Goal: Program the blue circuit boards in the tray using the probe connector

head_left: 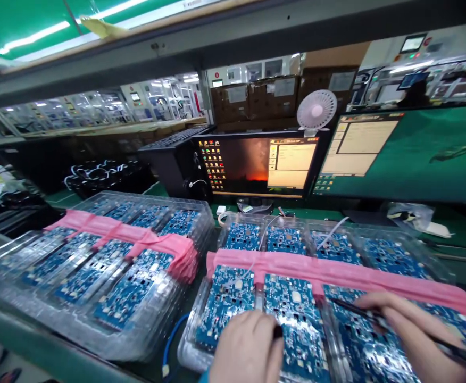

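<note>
My right hand (408,324) holds a thin black pen-like tool (348,306), its tip over the blue circuit boards in the right clear plastic tray (193,340). My left hand (249,346) rests over the front of that tray, between a board (227,298) at its left and a second board (292,314). Its fingers are curled, and a small black thing shows at them; what they hold is too small to tell. A pink strip (297,263) lies across the middle of the tray, over the boards.
A left clear tray (137,346) holds several blue boards under a pink strip (113,229). Behind stand a black computer case (173,170), two monitors (257,165) and a small white fan (316,109). A blue cable (171,340) runs between the trays. A shelf beam (169,48) crosses above.
</note>
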`<move>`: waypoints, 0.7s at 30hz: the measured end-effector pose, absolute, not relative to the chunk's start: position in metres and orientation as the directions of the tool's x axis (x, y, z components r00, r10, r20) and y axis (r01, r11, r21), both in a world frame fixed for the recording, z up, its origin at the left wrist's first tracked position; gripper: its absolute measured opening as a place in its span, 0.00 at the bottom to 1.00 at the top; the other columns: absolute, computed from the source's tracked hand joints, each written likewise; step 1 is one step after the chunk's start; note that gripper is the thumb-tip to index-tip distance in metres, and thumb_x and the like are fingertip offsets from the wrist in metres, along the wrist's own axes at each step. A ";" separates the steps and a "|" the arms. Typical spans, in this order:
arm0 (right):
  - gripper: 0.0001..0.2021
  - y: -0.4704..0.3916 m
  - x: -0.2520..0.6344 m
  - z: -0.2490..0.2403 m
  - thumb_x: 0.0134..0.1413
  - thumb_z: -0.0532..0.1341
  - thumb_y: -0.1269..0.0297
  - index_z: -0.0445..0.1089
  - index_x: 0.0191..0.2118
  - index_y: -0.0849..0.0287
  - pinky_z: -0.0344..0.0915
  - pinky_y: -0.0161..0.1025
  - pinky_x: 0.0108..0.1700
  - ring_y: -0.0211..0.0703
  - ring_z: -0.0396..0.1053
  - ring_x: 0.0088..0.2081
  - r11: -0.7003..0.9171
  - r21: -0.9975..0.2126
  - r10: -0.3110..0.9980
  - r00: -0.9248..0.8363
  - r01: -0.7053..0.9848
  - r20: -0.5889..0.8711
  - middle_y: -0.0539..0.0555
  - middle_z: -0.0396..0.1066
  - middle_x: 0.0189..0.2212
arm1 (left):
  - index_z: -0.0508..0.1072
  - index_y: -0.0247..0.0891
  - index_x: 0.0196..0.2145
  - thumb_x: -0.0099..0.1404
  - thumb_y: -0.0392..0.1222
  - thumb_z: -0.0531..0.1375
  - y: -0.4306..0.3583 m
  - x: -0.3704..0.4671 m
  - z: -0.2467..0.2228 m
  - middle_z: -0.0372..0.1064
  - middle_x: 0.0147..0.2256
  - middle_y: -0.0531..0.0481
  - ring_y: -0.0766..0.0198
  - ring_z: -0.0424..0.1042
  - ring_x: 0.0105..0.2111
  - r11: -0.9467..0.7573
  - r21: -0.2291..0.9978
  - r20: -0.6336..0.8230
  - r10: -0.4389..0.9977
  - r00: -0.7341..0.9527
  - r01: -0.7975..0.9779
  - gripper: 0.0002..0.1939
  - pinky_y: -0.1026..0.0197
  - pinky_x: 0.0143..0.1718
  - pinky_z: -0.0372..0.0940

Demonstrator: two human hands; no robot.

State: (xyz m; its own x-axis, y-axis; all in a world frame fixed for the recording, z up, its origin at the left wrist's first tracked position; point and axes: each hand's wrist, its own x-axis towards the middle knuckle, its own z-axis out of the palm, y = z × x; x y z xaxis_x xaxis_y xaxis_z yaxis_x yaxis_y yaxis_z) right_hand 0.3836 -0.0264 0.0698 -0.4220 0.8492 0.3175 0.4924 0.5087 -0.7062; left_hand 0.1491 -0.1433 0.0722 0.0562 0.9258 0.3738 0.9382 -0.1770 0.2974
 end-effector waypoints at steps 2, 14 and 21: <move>0.13 -0.027 0.352 0.076 0.54 0.48 0.55 0.68 0.34 0.49 0.67 0.35 0.29 0.44 0.66 0.35 0.456 -0.761 0.846 -0.490 0.461 0.209 0.50 0.67 0.33 | 0.65 0.39 0.35 0.59 0.36 0.47 -0.159 0.132 0.069 0.67 0.30 0.50 0.61 0.67 0.29 -0.061 0.294 0.266 0.964 -0.020 0.954 0.08 0.58 0.31 0.63; 0.09 -0.022 0.211 0.043 0.50 0.51 0.64 0.66 0.29 0.60 0.60 0.31 0.33 0.36 0.64 0.30 0.414 -0.877 0.651 -0.753 0.243 0.098 0.48 0.66 0.26 | 0.66 0.38 0.31 0.56 0.34 0.49 -0.172 0.121 0.042 0.67 0.26 0.49 0.60 0.68 0.27 0.028 0.227 0.156 0.986 -0.065 0.974 0.08 0.58 0.30 0.63; 0.08 -0.023 0.210 0.040 0.50 0.52 0.67 0.67 0.28 0.60 0.60 0.31 0.33 0.36 0.65 0.29 0.453 -0.855 0.652 -0.748 0.255 0.122 0.47 0.67 0.25 | 0.66 0.38 0.31 0.57 0.34 0.48 -0.170 0.119 0.039 0.67 0.26 0.48 0.59 0.68 0.27 0.007 0.260 0.188 0.980 -0.058 0.966 0.09 0.56 0.29 0.64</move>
